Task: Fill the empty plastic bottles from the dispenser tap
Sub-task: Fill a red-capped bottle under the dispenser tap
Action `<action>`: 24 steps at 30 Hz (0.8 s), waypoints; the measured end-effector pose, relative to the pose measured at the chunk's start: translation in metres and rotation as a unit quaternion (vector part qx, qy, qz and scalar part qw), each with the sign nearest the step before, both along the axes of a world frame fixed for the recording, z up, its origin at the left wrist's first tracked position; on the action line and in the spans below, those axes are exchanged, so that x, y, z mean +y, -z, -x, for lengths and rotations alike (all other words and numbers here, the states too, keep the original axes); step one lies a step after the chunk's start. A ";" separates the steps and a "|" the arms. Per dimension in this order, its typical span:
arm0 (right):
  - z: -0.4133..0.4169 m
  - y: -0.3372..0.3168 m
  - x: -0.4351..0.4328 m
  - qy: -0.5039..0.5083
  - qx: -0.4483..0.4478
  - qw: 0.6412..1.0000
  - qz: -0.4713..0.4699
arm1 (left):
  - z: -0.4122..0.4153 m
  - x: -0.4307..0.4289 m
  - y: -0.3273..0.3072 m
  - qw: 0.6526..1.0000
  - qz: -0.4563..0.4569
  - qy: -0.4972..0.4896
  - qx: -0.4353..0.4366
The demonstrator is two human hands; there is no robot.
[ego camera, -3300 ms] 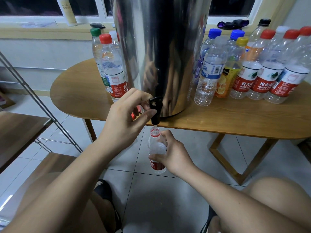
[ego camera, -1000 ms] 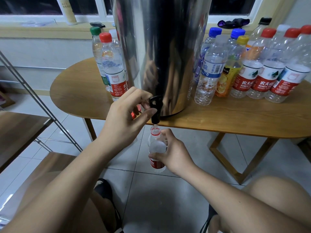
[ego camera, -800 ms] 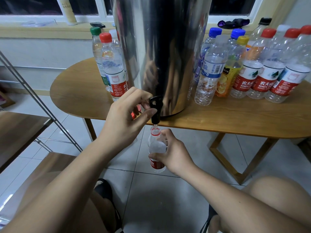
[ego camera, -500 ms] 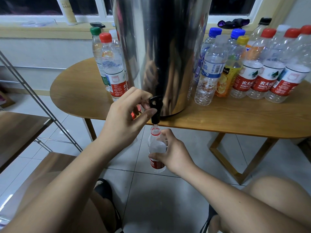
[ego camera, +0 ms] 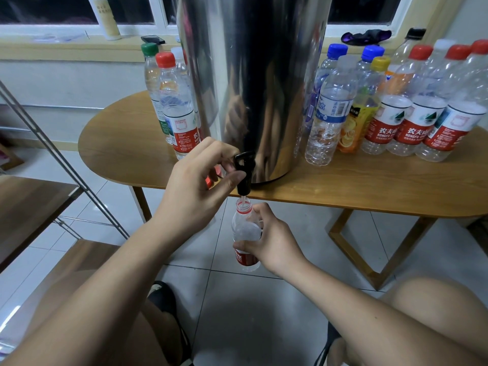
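Note:
A tall steel dispenser [ego camera: 253, 83] stands at the front edge of a wooden table [ego camera: 369, 186]. Its black tap [ego camera: 244, 175] hangs over the edge. My left hand [ego camera: 195, 188] pinches the tap lever between thumb and fingers. Just below the spout, my right hand [ego camera: 272, 239] grips an uncapped clear bottle with a red label [ego camera: 244, 228], held upright with its mouth under the tap. A thin stream of water runs into the bottle's neck.
Several capped bottles [ego camera: 401, 107] crowd the table right of the dispenser; a few more bottles [ego camera: 174, 101] stand to its left. A small red cap [ego camera: 208, 182] lies by my left hand. A metal-framed wooden rack [ego camera: 39, 196] is at left. My knees are below.
Nothing has visibly moved; both hands hold their places at the tap and the bottle.

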State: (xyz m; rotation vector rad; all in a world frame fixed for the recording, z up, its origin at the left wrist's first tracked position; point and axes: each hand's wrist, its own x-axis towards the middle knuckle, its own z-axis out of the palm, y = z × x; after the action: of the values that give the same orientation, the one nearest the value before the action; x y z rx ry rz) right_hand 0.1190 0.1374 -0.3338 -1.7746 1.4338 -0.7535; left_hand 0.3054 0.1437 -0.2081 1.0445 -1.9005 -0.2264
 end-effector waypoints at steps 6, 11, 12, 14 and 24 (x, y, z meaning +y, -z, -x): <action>0.000 -0.002 0.001 -0.002 0.005 1.000 0.001 | 0.000 0.000 0.001 1.000 0.013 -0.006 -0.019; 0.000 -0.004 0.001 -0.002 0.010 1.000 0.005 | 0.001 0.001 0.000 0.999 0.023 -0.010 -0.025; 0.000 -0.004 0.001 -0.002 0.010 1.000 0.005 | 0.001 0.001 0.000 0.999 0.024 -0.011 -0.025; 0.000 -0.005 0.001 0.000 0.009 1.000 0.003 | 0.001 0.001 0.000 0.999 0.025 -0.013 -0.027; 0.000 -0.001 0.000 0.002 0.002 1.000 0.006 | 0.001 0.001 0.000 0.999 0.021 -0.019 -0.033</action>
State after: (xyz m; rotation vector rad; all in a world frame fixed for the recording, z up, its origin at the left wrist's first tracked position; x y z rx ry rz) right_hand 0.1189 0.1377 -0.3331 -1.7836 1.4377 -0.7634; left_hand 0.3040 0.1450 -0.2082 1.0712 -1.9350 -0.1310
